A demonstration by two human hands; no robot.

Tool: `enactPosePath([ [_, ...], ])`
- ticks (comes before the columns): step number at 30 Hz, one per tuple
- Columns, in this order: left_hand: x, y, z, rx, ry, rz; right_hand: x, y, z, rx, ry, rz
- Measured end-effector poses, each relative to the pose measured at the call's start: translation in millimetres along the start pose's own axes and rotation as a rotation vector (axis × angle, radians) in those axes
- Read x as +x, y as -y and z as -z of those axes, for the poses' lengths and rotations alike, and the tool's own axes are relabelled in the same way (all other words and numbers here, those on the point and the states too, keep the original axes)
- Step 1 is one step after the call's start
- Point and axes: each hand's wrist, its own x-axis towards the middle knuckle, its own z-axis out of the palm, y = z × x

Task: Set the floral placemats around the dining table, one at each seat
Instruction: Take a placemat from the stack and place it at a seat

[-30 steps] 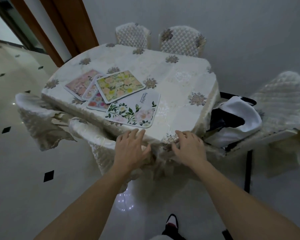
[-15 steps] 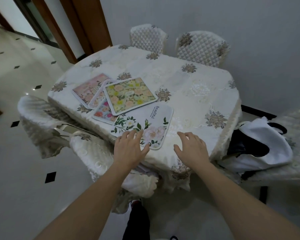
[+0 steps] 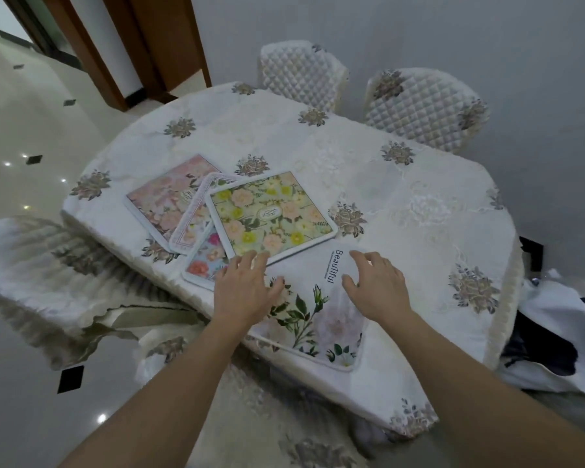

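Both palms down, fingers spread: left hand (image 3: pixel 242 292) and right hand (image 3: pixel 375 287) rest flat on the white "Beautiful" placemat (image 3: pixel 313 309), gripping nothing. It lies at the table's (image 3: pixel 402 204) near edge. Yellow-flowered placemat (image 3: pixel 271 216) tops the overlapped pile just beyond. Step: seating this first mat. Next, probably lift the yellow one.

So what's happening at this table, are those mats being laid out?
A person is reaching both hands over the white "Beautiful" placemat at the near edge of the dining table. The left hand and right hand are open, fingers spread, over its two sides, gripping nothing yet. Four more floral placemats sit in an overlapping pile beside it, the yellow-flowered placemat on top. None has been set at a seat.
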Motion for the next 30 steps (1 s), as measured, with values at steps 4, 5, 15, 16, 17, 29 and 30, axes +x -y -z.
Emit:
enactPosePath([
  [4, 46, 35, -14, 0.001, 0.036, 0.029, 49, 20, -12, -0.012, 0.042, -0.006],
  [5, 54, 42, -19, -0.001, 0.044, 0.042, 60, 22, -14, -0.016, 0.048, -0.003],
  [15, 115, 78, -62, -0.146, 0.074, 0.317, 178, 20, -36, 0.099, 0.111, -0.020],
  [16, 120, 80, -66, -0.163, 0.054, 0.346, 189, 20, -40, 0.141, 0.129, -0.051],
  [17, 126, 82, -69, -0.172, 0.040, 0.371, 200, 21, -46, 0.176, 0.136, -0.071],
  [29, 164, 98, -96, -0.281, 0.065, 0.527, 290, 42, -81, 0.352, 0.210, -0.183],
  [30, 166, 99, -96, -0.298, 0.059, 0.549, 294, 43, -83, 0.371, 0.213, -0.209],
])
